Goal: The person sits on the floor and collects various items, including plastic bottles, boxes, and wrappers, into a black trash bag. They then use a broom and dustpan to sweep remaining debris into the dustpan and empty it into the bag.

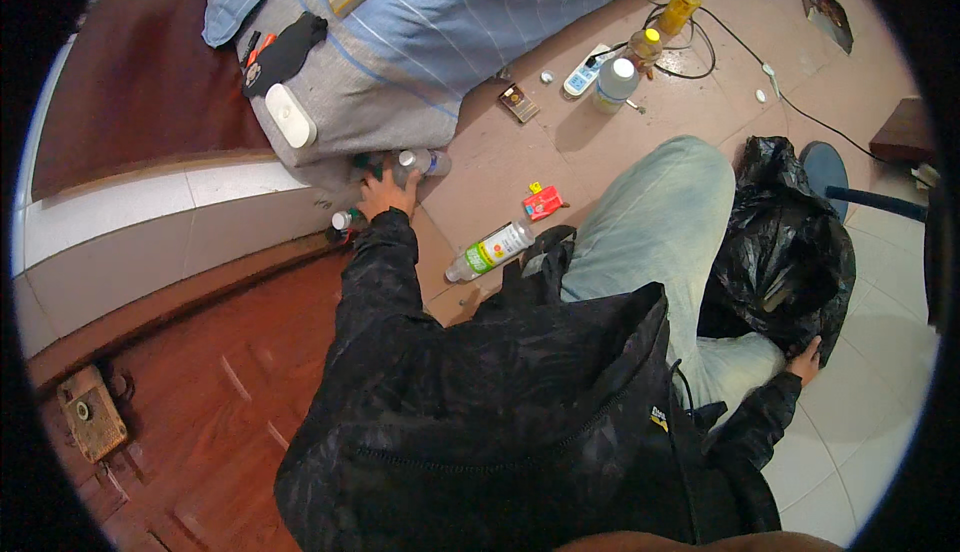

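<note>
My left hand (388, 195) reaches down beside the bed's corner, its fingers spread. Just past its fingertips lies a clear plastic bottle (432, 162) with a white cap; whether they touch is hard to make out. A second bottle (345, 220), white-capped and partly hidden, is by my left wrist. My right hand (806, 360) grips the lower edge of a black plastic bag (775, 252), which slumps on the floor against my bent leg. Between my left arm and my knee, a clear bottle (492, 250) with a green and white label lies on its side.
A crumpled red packet (543, 202) and a small flat box (518, 103) lie on the tiles. Farther off stand a white-capped bottle (615, 85), two yellow-capped bottles (680, 7), a power strip (587, 70) and black cables. The bed (420, 42) is at the back, a red-brown wooden door (220, 392) at left.
</note>
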### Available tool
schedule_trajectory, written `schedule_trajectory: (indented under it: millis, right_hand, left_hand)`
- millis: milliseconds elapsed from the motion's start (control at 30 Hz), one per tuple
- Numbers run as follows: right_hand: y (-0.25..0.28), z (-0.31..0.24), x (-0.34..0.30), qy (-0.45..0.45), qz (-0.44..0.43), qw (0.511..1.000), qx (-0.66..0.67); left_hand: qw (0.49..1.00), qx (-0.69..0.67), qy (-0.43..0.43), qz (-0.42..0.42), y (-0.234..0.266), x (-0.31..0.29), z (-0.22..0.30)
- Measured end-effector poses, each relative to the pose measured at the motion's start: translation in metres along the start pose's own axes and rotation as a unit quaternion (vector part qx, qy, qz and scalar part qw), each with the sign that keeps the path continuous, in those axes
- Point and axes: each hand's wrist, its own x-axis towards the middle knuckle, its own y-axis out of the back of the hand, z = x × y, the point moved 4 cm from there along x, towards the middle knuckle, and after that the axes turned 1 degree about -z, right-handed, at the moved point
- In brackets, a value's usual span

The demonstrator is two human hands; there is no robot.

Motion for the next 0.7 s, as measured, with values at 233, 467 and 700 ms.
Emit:
schedule_trajectory:
  millis: [233,467,700]
  right_hand:
    - [-0.001,-0.003,0.002,0.055,0.029,0.995,-0.074]
    - [-0.003,-0.01,-0.005,0.033,0.003,0.996,-0.085]
    - [-0.01,0.002,0.007,0.051,0.021,0.995,-0.086]
  left_hand:
    - [0.997,0.06,-0.001,0.047,-0.007,0.001,0.008]
    - [0.994,0.028,0.079,0.07,-0.004,-0.003,0.03]
    - [0.988,-0.04,0.145,0.041,-0.003,0.005,0.037]
